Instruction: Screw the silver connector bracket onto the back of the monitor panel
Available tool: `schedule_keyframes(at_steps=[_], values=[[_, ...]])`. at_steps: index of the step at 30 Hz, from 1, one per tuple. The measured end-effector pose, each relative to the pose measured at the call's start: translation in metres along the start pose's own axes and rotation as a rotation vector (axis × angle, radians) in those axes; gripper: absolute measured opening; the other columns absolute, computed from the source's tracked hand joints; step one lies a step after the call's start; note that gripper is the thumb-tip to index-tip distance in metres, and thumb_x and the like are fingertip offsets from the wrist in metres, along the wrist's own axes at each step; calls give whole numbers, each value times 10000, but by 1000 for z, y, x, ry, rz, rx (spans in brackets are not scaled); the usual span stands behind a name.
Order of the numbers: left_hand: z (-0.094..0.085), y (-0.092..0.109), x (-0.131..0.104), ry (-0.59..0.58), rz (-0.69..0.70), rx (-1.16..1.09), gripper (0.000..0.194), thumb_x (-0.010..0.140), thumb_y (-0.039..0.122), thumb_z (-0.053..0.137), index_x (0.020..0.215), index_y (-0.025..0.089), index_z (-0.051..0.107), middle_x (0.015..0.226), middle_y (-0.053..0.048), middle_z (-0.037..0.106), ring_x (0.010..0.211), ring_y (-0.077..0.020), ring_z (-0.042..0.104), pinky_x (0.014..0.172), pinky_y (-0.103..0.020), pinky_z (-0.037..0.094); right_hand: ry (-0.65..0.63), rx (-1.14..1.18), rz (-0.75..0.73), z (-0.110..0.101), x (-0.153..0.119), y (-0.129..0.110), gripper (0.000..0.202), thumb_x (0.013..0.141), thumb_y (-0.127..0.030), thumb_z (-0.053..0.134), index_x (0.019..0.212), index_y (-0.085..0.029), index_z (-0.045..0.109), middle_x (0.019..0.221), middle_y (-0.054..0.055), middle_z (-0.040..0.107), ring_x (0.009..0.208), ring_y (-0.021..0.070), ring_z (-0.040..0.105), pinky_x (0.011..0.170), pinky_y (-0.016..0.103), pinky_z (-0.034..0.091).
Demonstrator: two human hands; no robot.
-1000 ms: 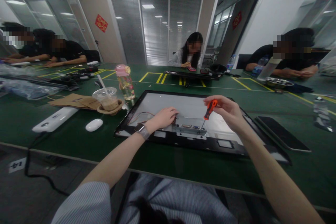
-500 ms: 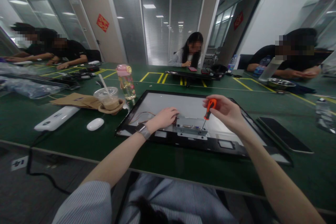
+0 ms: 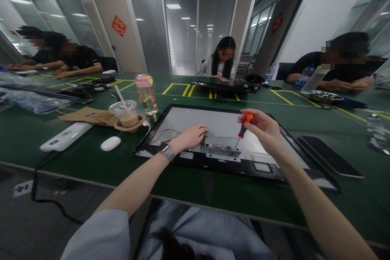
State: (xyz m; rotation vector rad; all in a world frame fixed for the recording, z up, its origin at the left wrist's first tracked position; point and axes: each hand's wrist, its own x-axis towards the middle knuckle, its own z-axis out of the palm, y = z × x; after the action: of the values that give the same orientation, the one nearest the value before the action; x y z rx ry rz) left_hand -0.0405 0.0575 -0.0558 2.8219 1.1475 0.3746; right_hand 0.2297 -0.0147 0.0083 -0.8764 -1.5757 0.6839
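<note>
My right hand is closed around the orange and black handle of a screwdriver. Its shaft slants down to the right end of a grey metal bracket that carries video ports. That bracket sits near the front edge of a black-framed display panel, laid flat with its pale back up. My left hand, with a watch on the wrist, lies on the panel, fingers stretched towards the bracket's left end. Wires run out from under it. Whether its fingertips press the bracket I cannot tell.
Left of the panel are a white mouse, a white corded device, an iced drink cup and a pink-lidded bottle. A dark phone-like slab lies right. Several people sit around the green table.
The screwdriver handle has shifted slightly to the right and the tool leans a little more. My right hand turned with it. My left hand has stayed in place.
</note>
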Motion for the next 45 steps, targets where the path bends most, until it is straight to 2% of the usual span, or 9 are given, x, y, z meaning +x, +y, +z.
schedule_keyframes(at_steps=[4, 9, 20, 25, 28, 32, 39, 42, 45], values=[[1, -1, 1, 2, 8, 6, 398, 1015, 165, 411, 1368, 173, 596, 1411, -111, 599, 1281, -228, 596, 1131, -378, 459, -118, -22, -46, -4, 0, -1, 252, 860, -301, 701, 1111, -272, 712, 1080, 58, 723, 1038, 255, 684, 914, 443, 576], [2, -2, 0, 6, 13, -1, 402, 1013, 165, 409, 1370, 177, 595, 1406, -107, 601, 1286, -229, 592, 1133, -378, 458, -162, -100, -3, -6, 3, -2, 374, 829, -378, 786, 1174, -271, 689, 888, 10, 691, 828, 210, 680, 846, 436, 605], [-2, 0, -1, -17, -10, -10, 411, 1027, 179, 398, 1397, 175, 579, 1439, -111, 580, 1292, -232, 585, 1125, -381, 461, 88, -105, -64, -6, 6, 3, 446, 827, -360, 776, 1228, -292, 594, 954, 31, 720, 881, 237, 724, 858, 445, 615], [2, -4, 0, -10, 3, 0, 406, 1032, 187, 393, 1394, 202, 577, 1439, -101, 579, 1310, -229, 572, 1123, -389, 461, 376, -562, -117, -37, 14, 14, 424, 868, -372, 698, 1271, -249, 655, 1001, 79, 718, 808, 260, 688, 816, 465, 576], [1, -3, 0, -10, -6, -16, 397, 1031, 194, 398, 1382, 192, 585, 1432, -110, 583, 1304, -237, 578, 1125, -400, 466, 193, -991, 15, -57, 16, 30, 285, 867, -303, 650, 1115, -206, 753, 946, 126, 720, 812, 305, 679, 789, 459, 540], [-1, -1, -1, -13, -29, -57, 390, 1039, 210, 392, 1376, 190, 587, 1440, -99, 581, 1314, -230, 573, 1148, -396, 451, 7, -1258, 226, -63, 14, 58, 278, 887, -214, 569, 1087, -145, 751, 1031, 197, 724, 879, 342, 698, 760, 423, 511], [1, -1, -1, 2, -28, -51, 385, 1019, 192, 419, 1359, 200, 600, 1422, -99, 594, 1295, -234, 589, 1151, -415, 457, -120, -1318, 309, -63, 11, 95, 179, 858, -175, 611, 959, -160, 758, 910, 161, 757, 861, 303, 707, 735, 358, 498], [1, -1, -1, 1, -31, -49, 382, 1021, 192, 420, 1358, 205, 600, 1429, -96, 591, 1298, -233, 586, 1150, -409, 457, -133, -1299, 308, -66, 11, 100, 159, 848, -178, 624, 905, -171, 772, 820, 141, 754, 833, 305, 708, 743, 371, 515], [-2, 1, -2, -1, -37, -58, 382, 1025, 199, 431, 1373, 204, 588, 1429, -93, 591, 1305, -230, 581, 1146, -393, 457, -132, -1281, 286, -68, 13, 96, 164, 851, -210, 645, 923, -163, 784, 901, 165, 758, 895, 320, 716, 795, 398, 538]])
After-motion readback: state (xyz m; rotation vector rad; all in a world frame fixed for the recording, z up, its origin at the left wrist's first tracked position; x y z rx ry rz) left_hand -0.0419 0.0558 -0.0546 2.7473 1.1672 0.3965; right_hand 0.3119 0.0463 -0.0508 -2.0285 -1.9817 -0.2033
